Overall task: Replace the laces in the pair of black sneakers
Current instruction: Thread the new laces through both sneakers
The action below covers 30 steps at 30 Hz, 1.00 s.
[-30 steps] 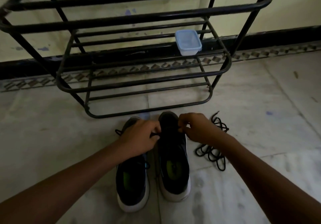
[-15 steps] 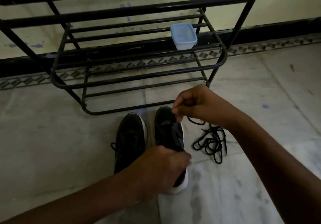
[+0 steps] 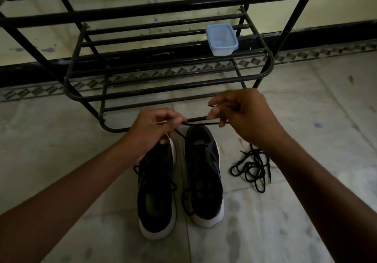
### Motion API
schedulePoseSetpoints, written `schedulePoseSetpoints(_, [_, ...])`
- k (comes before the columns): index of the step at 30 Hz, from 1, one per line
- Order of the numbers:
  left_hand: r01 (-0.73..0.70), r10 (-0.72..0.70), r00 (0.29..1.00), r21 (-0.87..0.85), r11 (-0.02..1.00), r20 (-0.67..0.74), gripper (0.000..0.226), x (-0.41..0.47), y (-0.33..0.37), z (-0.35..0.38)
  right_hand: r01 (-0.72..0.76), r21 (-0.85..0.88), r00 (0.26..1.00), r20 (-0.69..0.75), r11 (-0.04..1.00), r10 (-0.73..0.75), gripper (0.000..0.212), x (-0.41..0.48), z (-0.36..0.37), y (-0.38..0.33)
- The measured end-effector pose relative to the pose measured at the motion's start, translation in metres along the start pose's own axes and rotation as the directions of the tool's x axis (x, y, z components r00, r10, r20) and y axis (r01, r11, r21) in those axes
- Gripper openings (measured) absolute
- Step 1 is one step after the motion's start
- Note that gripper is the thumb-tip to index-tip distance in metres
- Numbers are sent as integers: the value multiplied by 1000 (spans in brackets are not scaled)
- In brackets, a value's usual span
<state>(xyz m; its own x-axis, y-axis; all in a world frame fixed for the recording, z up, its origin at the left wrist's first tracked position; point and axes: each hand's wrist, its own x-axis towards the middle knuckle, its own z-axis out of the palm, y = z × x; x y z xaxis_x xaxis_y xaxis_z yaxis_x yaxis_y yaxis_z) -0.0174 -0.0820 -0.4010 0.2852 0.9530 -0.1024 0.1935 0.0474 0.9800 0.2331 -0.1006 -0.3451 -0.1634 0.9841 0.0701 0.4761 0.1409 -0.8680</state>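
Threading step: black lace (image 3: 204,123) stretched taut.
The left hand (image 3: 155,127) and right hand (image 3: 244,118) each pinched it; advise levelling ends before threading the sneaker (image 3: 204,160) beneath.

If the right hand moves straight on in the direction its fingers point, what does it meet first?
Probably the left hand: the right hand points leftward along the lace both pinch. Depth is unclear.
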Motion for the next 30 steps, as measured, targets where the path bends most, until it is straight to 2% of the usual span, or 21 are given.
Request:
schedulePoseSetpoints(2, [22,8,985,172,985,-170,16,5,-12,-14,-48,33,998,-50,998,50,19,-1,3,10])
schedulePoseSetpoints(3, [42,32,974,318,947,-225,20,6,-18,-21,-70,52,995,-63,996,73,16,-1,6,14])
schedulePoseSetpoints(5, [117,34,969,576,809,-245,24,4,-27,-24,-84,38,993,-77,996,87,11,-4,16,20])
schedulePoseSetpoints(6, [139,29,969,633,761,-246,24,1,-27,-21,-70,3,995,-74,998,70,10,-6,22,21])
schedulePoseSetpoints(7, [119,40,972,637,762,-230,23,0,-27,-18,-52,-20,997,-58,998,51,9,-6,27,21])
schedulePoseSetpoints(8, [48,73,981,594,803,-179,25,-1,-27,-13,-35,-5,999,-31,999,34,8,-6,33,21])
schedulePoseSetpoints(10, [-77,72,997,319,945,29,49,0,-21,-1,9,87,1000,-1,996,-9,7,-6,41,17])
schedulePoseSetpoints(12, [-37,31,983,28,999,181,70,-1,-10,13,41,146,999,-32,988,-36,4,-4,45,14])
schedulePoseSetpoints(13, [-15,25,982,-54,998,188,70,-1,-9,19,43,166,998,-50,985,-35,2,-2,47,14])
schedulePoseSetpoints(15, [-21,31,995,-104,994,94,55,-2,-6,28,38,187,996,-81,982,-23,1,0,47,17])
schedulePoseSetpoints(18, [-69,64,996,-91,993,-55,14,-2,-8,29,6,177,996,-88,984,9,2,-2,47,27])
schedulePoseSetpoints(20, [-81,78,994,-33,996,-78,2,-2,-13,25,-55,227,993,-87,972,76,5,-8,50,36])
schedulePoseSetpoints(22, [-120,126,991,133,984,-41,4,-4,-20,21,-174,274,977,-73,946,201,7,-17,55,47])
schedulePoseSetpoints(25, [-145,137,989,365,919,48,7,-11,-29,21,-346,208,932,-39,915,362,12,-31,63,64])
schedulePoseSetpoints(30, [-134,132,990,519,844,41,11,-15,-36,21,-442,208,892,-6,873,453,20,-48,70,80])
